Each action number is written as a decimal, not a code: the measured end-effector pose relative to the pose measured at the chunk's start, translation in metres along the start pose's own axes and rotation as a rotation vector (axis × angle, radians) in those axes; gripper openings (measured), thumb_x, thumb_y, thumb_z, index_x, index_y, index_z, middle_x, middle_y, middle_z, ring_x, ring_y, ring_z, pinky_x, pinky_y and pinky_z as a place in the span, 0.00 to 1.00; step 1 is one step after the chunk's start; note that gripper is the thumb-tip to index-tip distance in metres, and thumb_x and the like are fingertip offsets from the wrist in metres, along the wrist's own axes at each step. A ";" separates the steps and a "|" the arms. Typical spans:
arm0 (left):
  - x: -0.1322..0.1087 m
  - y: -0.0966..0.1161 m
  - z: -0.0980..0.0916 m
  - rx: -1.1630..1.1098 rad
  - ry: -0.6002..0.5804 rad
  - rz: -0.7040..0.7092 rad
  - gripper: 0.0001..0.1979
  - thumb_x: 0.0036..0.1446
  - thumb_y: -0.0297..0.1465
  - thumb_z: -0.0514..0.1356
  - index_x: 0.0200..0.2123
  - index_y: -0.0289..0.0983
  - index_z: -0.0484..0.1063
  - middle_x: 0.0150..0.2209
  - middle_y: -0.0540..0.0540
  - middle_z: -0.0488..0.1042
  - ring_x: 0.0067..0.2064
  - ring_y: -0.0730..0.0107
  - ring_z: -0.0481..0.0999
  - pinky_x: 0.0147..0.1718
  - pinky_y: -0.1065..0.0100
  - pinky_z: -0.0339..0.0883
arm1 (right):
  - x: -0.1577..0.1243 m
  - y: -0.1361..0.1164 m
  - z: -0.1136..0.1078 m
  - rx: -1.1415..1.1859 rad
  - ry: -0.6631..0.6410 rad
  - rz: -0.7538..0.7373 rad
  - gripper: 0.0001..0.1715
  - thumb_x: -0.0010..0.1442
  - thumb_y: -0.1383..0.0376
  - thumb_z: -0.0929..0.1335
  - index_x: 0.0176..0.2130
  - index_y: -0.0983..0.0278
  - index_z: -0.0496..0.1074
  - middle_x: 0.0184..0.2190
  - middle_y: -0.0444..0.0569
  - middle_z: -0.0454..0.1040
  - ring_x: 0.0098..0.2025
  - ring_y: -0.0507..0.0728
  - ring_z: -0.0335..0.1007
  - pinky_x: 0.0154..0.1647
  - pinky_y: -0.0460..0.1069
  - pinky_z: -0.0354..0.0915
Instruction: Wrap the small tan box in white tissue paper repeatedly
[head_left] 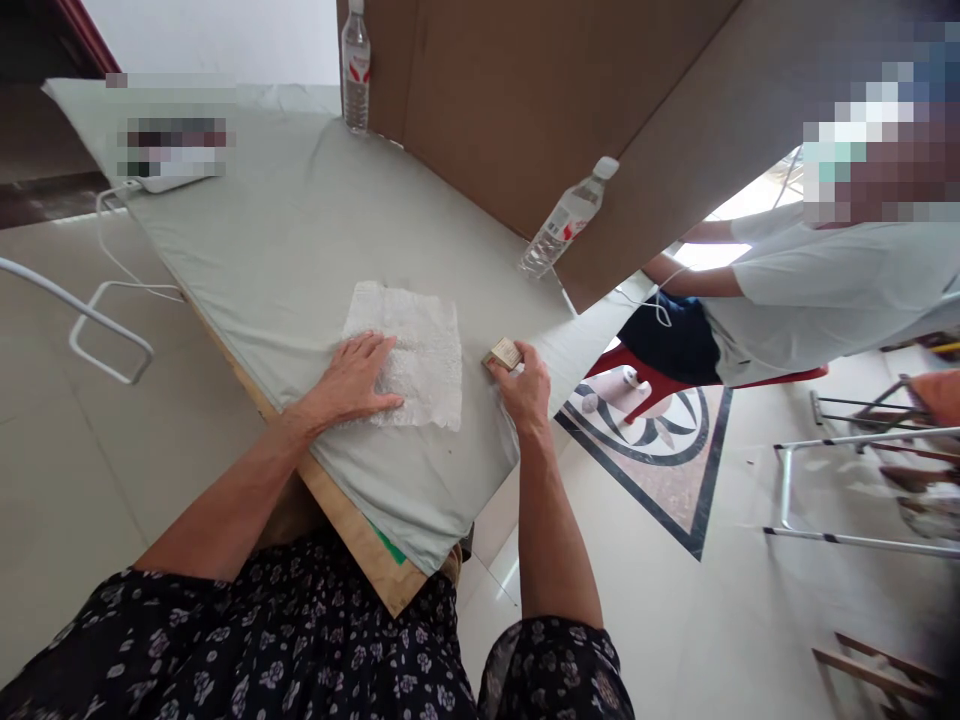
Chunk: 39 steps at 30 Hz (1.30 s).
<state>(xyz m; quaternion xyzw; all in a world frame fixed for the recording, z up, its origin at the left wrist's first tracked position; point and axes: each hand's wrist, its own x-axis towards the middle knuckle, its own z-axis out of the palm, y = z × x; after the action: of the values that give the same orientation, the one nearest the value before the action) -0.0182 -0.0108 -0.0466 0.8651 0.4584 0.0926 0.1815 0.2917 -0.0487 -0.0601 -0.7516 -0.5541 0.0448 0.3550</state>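
A sheet of white bubble wrap (424, 350) lies flat on the cloth-covered table. My left hand (360, 378) rests on its left part, palm down with the fingers stretched out. To the right of the sheet, my right hand (527, 388) grips a small beige box (501, 353) between thumb and fingers. The box is at the table surface, apart from the bubble wrap. Print on its top face is too small to read.
A brown cardboard panel (487, 110) stands across the table, with plastic bottles (568, 220) (356, 70) beside it. A white device with a cable (180, 170) lies at the far left. Another person in a white shirt (840, 280) sits at right. The wooden table edge (360, 540) is near my body.
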 end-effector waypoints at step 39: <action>0.046 -0.014 -0.019 0.129 0.041 -0.114 0.35 0.66 0.44 0.57 0.71 0.33 0.60 0.74 0.30 0.59 0.76 0.38 0.53 0.72 0.40 0.47 | -0.038 -0.066 0.038 -0.219 -0.441 -0.357 0.40 0.71 0.47 0.65 0.71 0.67 0.62 0.74 0.63 0.60 0.77 0.68 0.52 0.76 0.65 0.48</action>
<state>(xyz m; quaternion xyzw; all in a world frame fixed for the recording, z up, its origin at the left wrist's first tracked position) -0.0091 0.0391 -0.0351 0.8453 0.5156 0.0703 0.1210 0.2064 -0.0544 -0.0620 -0.6482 -0.7428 0.0837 0.1450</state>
